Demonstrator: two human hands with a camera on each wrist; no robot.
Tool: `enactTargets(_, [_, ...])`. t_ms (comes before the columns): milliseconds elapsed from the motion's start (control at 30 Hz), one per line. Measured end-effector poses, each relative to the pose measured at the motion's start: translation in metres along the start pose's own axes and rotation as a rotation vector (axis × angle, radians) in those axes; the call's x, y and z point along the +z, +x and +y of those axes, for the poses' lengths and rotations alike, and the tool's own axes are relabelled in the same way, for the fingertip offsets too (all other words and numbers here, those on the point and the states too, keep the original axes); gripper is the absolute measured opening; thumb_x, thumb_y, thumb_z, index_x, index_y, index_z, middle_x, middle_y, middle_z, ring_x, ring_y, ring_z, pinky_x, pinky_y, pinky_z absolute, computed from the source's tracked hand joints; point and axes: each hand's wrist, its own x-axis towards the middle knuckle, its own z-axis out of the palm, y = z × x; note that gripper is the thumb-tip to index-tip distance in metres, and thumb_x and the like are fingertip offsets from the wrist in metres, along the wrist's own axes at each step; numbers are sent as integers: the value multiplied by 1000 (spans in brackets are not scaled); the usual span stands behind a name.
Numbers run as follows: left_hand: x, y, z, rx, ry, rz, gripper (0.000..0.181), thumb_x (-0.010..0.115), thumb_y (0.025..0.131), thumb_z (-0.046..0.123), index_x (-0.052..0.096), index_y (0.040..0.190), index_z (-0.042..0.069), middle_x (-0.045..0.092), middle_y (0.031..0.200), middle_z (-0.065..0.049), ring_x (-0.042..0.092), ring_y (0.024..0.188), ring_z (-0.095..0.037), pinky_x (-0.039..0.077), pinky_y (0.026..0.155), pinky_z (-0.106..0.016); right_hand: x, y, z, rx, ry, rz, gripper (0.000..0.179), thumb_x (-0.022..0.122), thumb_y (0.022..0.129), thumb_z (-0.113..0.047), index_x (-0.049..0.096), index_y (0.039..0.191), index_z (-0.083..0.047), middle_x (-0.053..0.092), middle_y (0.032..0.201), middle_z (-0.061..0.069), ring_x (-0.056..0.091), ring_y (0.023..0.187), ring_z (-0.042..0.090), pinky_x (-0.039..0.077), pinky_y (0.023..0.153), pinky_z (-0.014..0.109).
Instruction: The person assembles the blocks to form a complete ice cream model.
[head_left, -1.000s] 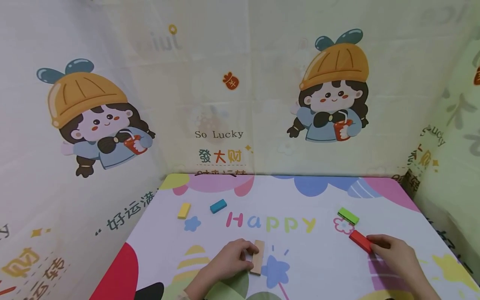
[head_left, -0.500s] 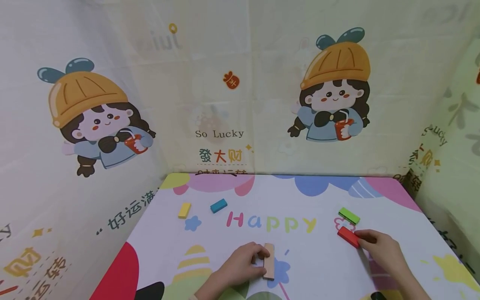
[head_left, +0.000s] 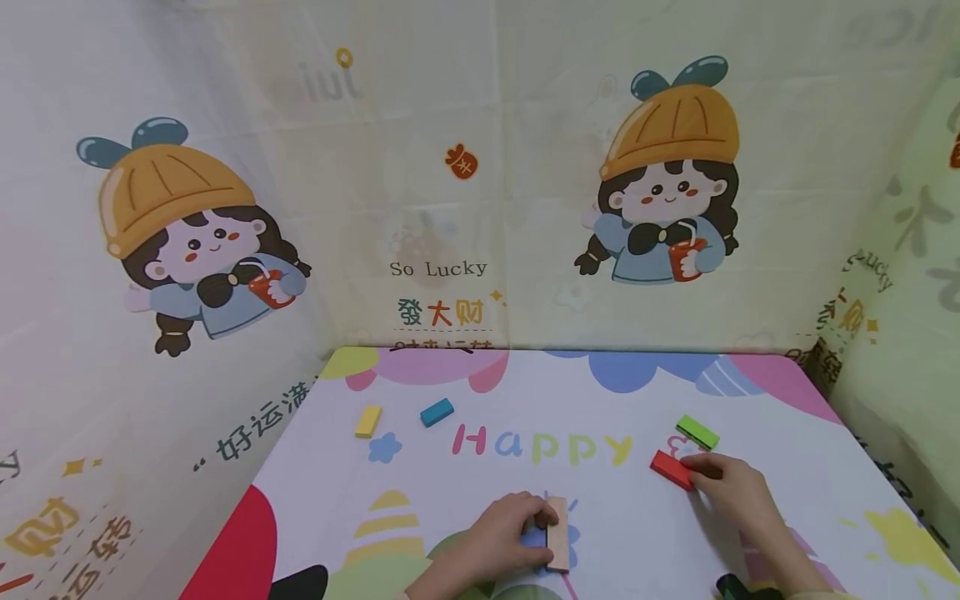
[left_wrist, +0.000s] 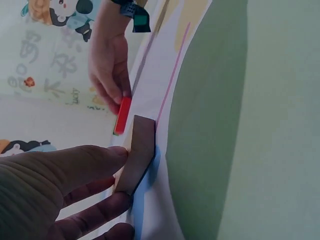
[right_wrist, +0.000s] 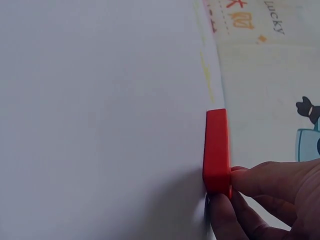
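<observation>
A plain wooden block [head_left: 558, 537] lies lengthwise away from me, over the printed blue star. My left hand [head_left: 510, 542] grips it from its left side; thumb and fingertips meet the block [left_wrist: 141, 142] in the left wrist view. Further right, my right hand [head_left: 731, 492] pinches a red block [head_left: 671, 471] by its near right end. In the right wrist view the red block [right_wrist: 216, 145] points away from the fingers, a shadow beside it on the white table. Just behind the red block sits a green block [head_left: 697, 432].
Toward the back left lie a yellow block [head_left: 368, 422] and a blue block [head_left: 437, 412]. The table [head_left: 600, 500] carries a printed cloth with the word "Happy". Cartoon-printed sheets [head_left: 540, 208] hang behind it and on both sides. A dark band circles the right wrist.
The left hand has moved right with the wooden block, onto the blue star print. The right hand has carried the red block leftward and slightly back. The other blocks have stayed put.
</observation>
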Motion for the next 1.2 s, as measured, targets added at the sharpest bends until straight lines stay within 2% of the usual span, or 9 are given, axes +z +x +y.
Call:
enactTargets(100, [3,0,2,12,12,0,28,75,81,35,62,106,33,54,92,23,47,86,5,44,78,-18,7,1,-10,-29,8,14,27,66,87,-18,69,112,-6,64,112,24,56,104,41,47,82,52])
enactTargets(333, [9,0,8,24,21,4,28,75,80,36,61,105,34,53,92,23,46,86,4,43,77,-19,24,6,-30,-86,31,28,22,66,85,-12,72,106,-8,69,102,14,61,95,30,49,75,41])
enactTargets(533, [13,2,11,37,37,4,29,75,80,36,60,104,34,52,90,22,45,84,3,40,74,-18,34,9,-43,-93,51,24,20,66,85,-10,73,103,-9,69,99,11,61,89,24,48,68,32])
enactTargets(633, [13,3,11,22,16,-5,29,76,80,36,60,104,34,52,90,22,45,84,3,41,73,-18,39,11,-49,-79,55,12,19,66,85,-10,72,103,-10,69,100,11,60,87,22,46,66,29])
enactTargets(833, [13,2,12,-33,-57,-46,29,76,80,35,60,104,35,52,88,21,45,84,3,43,71,-18,53,13,-59,-87,62,13,19,67,84,-9,73,101,-10,69,101,11,60,86,21,49,67,32])
enactTargets(1000, [13,2,11,-22,-50,-41,29,76,80,35,60,104,35,51,88,21,45,84,3,42,71,-18,65,15,-71,-82,71,9,19,67,84,-9,74,102,-12,69,102,9,58,87,21,52,73,38])
enactTargets(1200, [13,4,8,-20,-36,-23,30,76,79,37,60,104,36,51,89,20,45,84,3,42,72,-17,72,15,-85,-98,112,10,19,67,85,-9,72,102,-11,69,100,6,58,86,20,52,77,38])
